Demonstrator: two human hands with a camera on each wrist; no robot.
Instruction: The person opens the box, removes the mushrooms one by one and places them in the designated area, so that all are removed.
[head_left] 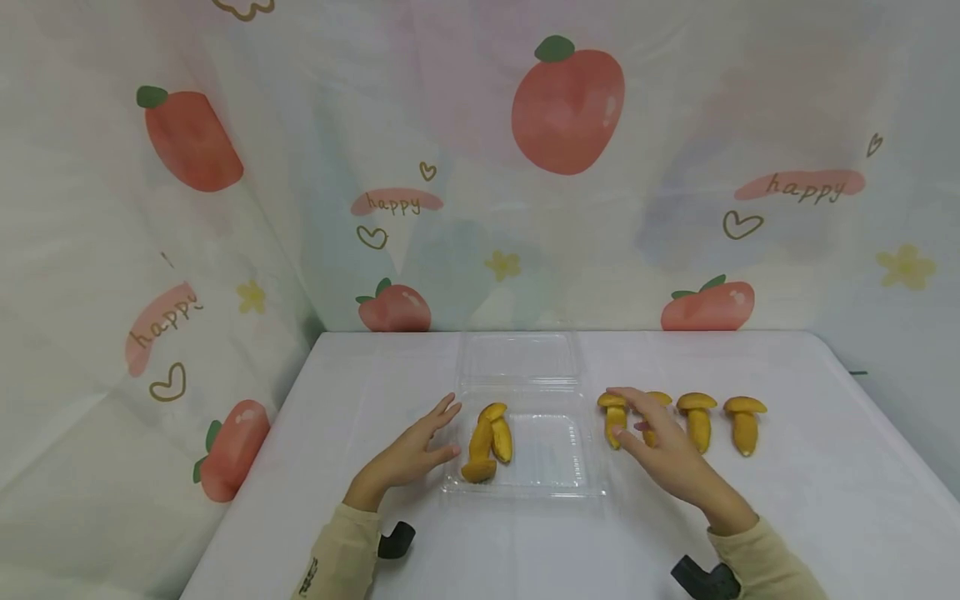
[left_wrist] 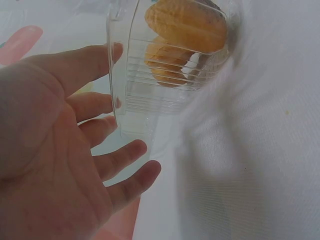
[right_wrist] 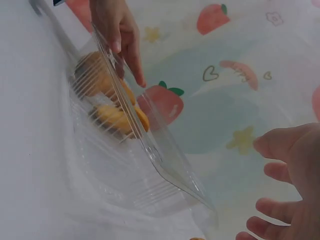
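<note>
A hinged clear plastic box [head_left: 551,450] stands on the table with its lid [head_left: 519,358] laid back. Two yellow-brown toy mushrooms [head_left: 480,450] lie at its left side, one against the other. My left hand [head_left: 408,450] is at the box's left rim, fingers spread, thumb and fingertips right by the edge in the left wrist view. Right of the box, my right hand [head_left: 667,458] hovers with parted fingers over the leftmost mushroom [head_left: 613,408] of a row. It partly covers the second mushroom [head_left: 660,398]. Nothing shows between its fingers in the right wrist view.
Farther right in the row stand two more mushrooms, one [head_left: 697,421] beside the other [head_left: 745,425]. The white table [head_left: 517,550] ends at the back against a fruit-printed cloth [head_left: 480,167], which also hangs along the left side.
</note>
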